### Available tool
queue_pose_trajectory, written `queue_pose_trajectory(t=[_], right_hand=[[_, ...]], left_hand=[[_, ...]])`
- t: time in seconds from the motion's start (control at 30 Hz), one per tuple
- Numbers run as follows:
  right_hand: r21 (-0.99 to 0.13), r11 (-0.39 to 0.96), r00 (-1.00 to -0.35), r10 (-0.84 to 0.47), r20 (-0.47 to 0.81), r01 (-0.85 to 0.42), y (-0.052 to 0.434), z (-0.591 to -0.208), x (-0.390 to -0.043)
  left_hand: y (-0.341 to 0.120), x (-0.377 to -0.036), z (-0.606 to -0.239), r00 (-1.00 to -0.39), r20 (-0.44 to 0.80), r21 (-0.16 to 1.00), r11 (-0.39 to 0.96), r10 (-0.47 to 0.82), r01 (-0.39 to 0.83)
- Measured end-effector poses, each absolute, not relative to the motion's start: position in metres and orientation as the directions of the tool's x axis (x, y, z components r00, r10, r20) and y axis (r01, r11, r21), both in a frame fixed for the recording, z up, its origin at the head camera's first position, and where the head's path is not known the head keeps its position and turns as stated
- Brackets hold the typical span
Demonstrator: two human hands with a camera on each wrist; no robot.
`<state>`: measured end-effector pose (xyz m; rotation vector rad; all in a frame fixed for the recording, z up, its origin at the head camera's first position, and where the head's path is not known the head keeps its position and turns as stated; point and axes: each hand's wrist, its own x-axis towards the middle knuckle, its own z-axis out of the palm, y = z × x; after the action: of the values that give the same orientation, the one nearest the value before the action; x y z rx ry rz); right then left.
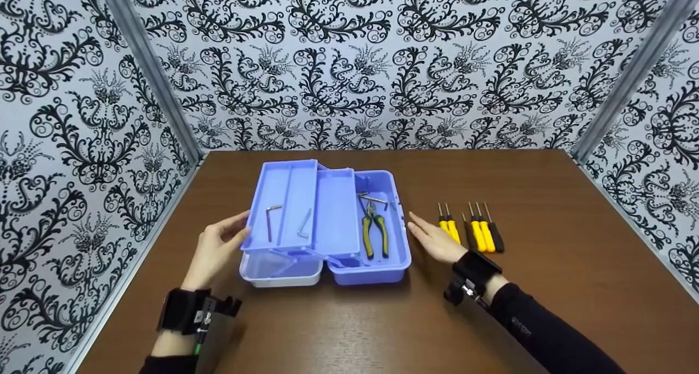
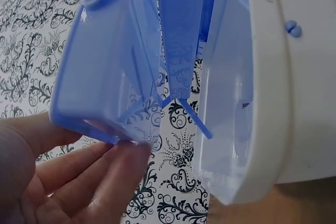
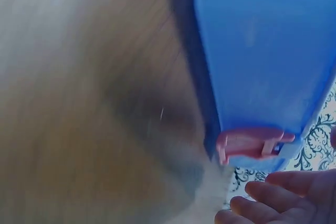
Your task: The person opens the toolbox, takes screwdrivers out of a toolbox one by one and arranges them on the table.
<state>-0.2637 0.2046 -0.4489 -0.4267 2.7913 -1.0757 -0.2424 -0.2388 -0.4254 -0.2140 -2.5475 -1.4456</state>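
Observation:
A blue toolbox (image 1: 368, 277) stands unfolded on the table, its stepped trays swung out left above the whitish lid (image 1: 281, 282). My left hand (image 1: 214, 249) grips the left edge of the upper tray (image 1: 297, 183); in the left wrist view its fingers curl at the tray's corner. Two hex keys, one brownish (image 1: 268, 225) and one silver (image 1: 304, 224), lie in that tray. Pliers with green-black handles (image 1: 368, 244) lie in the base beside another L-shaped key (image 1: 375, 200). My right hand (image 1: 438, 244), fingers extended, is beside the base's right wall, near a red latch (image 3: 247, 144); contact is unclear.
Right of the toolbox, several yellow and black screwdrivers (image 1: 479, 235) lie in two groups on the brown table (image 1: 557, 265), tips pointing away. Patterned walls (image 1: 382, 79) close off the back and both sides.

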Motion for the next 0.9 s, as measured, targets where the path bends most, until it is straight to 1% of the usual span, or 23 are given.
queue_pose_trajectory(t=[0.1,0.2,0.27,0.33,0.43,0.53,0.63,0.77,0.9], right_hand=[[-0.726,0.665,-0.954,-0.296,-0.039,-0.177,0.202,-0.451,-0.265],[-0.805,0.575,-0.952,-0.302,-0.044,-0.146,0.198,-0.455,-0.269],[-0.887,0.45,-0.94,-0.335,-0.061,-0.102,0.196,-0.458,-0.272],[-0.949,0.316,-0.93,-0.352,-0.103,-0.015,0.194,-0.46,-0.274],[-0.976,0.172,-0.915,-0.357,-0.186,0.132,0.192,-0.461,-0.275],[-0.969,0.132,-0.914,-0.326,-0.243,0.21,0.191,-0.46,-0.274],[-0.968,0.084,-0.911,-0.328,-0.25,0.236,0.19,-0.461,-0.275],[-0.97,0.049,-0.921,-0.305,-0.241,0.238,0.19,-0.462,-0.28],[-0.97,0.059,-0.942,-0.229,-0.244,0.237,0.191,-0.464,-0.286]], left_hand=[[-0.242,-0.24,-0.427,-0.98,0.198,0.856,0.482,0.034,0.189],[-0.246,-0.238,-0.431,-0.991,0.126,0.85,0.51,0.049,0.133],[-0.249,-0.235,-0.434,-0.995,0.078,0.826,0.554,0.069,0.103],[-0.252,-0.234,-0.439,-0.993,0.042,0.8,0.592,0.111,0.1],[-0.253,-0.231,-0.449,-0.984,-0.005,0.767,0.631,0.179,0.111],[-0.252,-0.229,-0.457,-0.975,-0.026,0.745,0.655,0.22,0.128],[-0.252,-0.227,-0.461,-0.975,-0.037,0.741,0.66,0.217,0.119],[-0.252,-0.228,-0.462,-0.978,-0.071,0.805,0.591,0.195,0.059],[-0.253,-0.23,-0.463,-0.978,-0.098,0.868,0.497,0.183,0.006]])
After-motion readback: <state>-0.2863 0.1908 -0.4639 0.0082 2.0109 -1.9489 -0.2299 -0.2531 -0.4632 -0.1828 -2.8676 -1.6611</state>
